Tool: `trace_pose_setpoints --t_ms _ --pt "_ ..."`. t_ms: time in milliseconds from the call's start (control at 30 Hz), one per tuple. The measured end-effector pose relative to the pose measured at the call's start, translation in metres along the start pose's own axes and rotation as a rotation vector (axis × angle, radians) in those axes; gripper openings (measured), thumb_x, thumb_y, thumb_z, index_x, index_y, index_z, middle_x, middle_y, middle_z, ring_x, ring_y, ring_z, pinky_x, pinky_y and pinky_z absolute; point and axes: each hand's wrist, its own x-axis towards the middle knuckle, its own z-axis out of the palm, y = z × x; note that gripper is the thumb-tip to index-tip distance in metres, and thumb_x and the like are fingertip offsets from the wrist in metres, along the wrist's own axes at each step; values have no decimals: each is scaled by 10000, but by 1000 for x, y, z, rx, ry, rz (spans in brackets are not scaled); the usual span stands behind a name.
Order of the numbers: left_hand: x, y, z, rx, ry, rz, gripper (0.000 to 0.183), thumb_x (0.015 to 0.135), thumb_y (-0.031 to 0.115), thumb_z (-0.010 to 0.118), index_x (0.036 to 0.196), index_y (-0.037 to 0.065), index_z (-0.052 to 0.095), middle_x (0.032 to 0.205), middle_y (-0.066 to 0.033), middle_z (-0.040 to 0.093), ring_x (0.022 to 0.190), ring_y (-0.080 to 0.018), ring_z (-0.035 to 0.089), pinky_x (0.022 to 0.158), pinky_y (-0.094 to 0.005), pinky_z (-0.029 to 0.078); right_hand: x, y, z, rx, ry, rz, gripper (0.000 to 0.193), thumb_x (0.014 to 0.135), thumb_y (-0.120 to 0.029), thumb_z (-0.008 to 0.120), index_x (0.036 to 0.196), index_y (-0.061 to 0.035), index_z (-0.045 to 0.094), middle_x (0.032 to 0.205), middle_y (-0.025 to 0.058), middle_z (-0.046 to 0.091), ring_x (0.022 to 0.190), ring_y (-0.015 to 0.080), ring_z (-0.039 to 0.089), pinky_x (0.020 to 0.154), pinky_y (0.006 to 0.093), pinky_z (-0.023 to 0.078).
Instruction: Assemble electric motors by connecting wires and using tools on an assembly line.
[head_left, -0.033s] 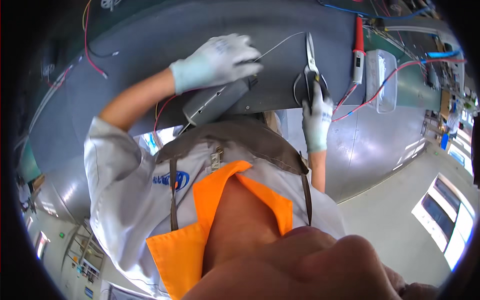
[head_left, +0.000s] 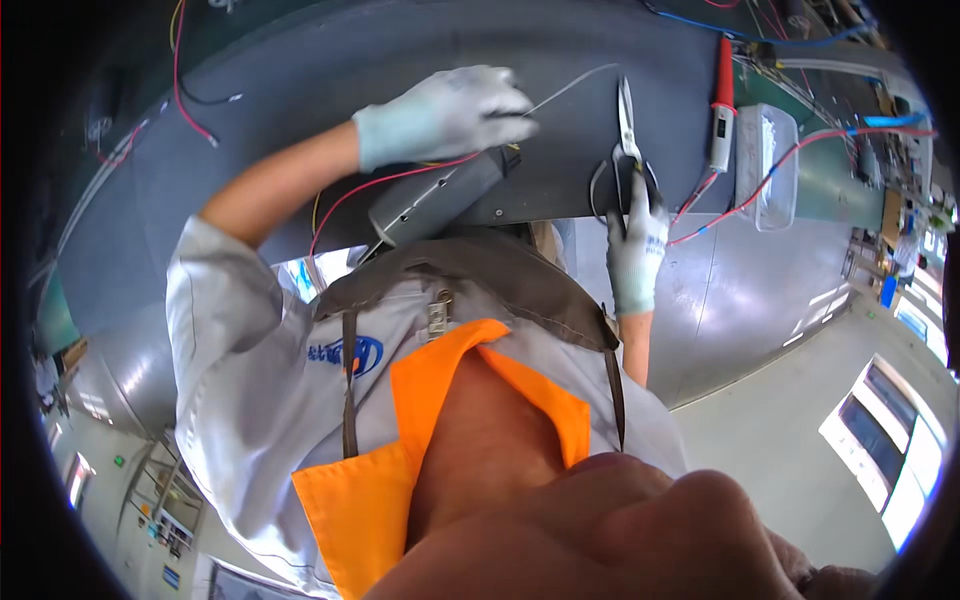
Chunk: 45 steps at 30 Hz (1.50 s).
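Observation:
My left hand (head_left: 450,115), in a white glove, is closed with its fingers blurred. A thin pale strip (head_left: 575,83) sticks out from between them to the right and curves at its far end. Just below that hand, a dark grey housing (head_left: 437,200) with holes along its side lies tilted at the bench edge. A red wire (head_left: 365,188) runs over the housing up to the hand; whether the fingers grip it is hidden. At the right, my gloved right hand (head_left: 638,250) is closed on the black handles of scissors (head_left: 627,125), blades pointing away from me.
Right of the scissors lie a red and grey pen-shaped tool (head_left: 721,120) and a clear plastic box (head_left: 745,180) with white pieces inside. A red cable (head_left: 790,155) crosses the box. More loose wires (head_left: 180,95) lie on the dark bench (head_left: 270,110) at the far left.
My left hand has shifted a little to the right with the pale strip. More of the red wire shows, lifted toward that hand. The scissors and right hand have come slightly nearer.

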Motion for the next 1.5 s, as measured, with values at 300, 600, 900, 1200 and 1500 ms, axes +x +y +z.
trace_pose_setpoints --t_ms 300,600,900,1200,1500 --pt "12 12 -36 -1015 82 -386 446 1032 371 558 1178 -29 688 1014 -65 698 896 -107 639 827 -267 529 10 18 -14 992 -168 360 648 845 -16 709 1451 -16 482 1286 160 633 1152 236 638 966 345 512" --pt "16 -9 -24 -1310 38 -687 386 1050 254 519 1325 -9 587 1231 -141 678 1121 -202 666 935 -374 569 69 -59 -32 231 -505 -343 678 831 -423 778 1306 11 563 1057 237 669 991 419 652 849 454 525" --pt "-87 -19 -111 -819 -177 -85 366 990 290 595 1105 -41 701 1087 -127 709 977 -246 671 922 -407 511 52 -24 -27 -79 -294 -164 584 844 -370 776 1287 -34 598 902 205 708 851 384 692 731 483 528" --pt "-152 60 -62 70 246 -405 696 844 318 695 1442 38 475 1367 -210 549 1268 -407 522 1082 -464 426 77 -61 12 1024 -1073 204 432 981 -420 668 966 10 710 775 -2 652 615 67 558 541 242 442" --pt "-5 -38 -23 310 822 -486 716 840 326 745 1417 -3 480 1272 -296 584 1091 -460 614 908 -491 525 206 -146 85 1476 -493 157 414 1002 -260 642 1301 21 591 1089 66 689 948 110 652 830 280 553"
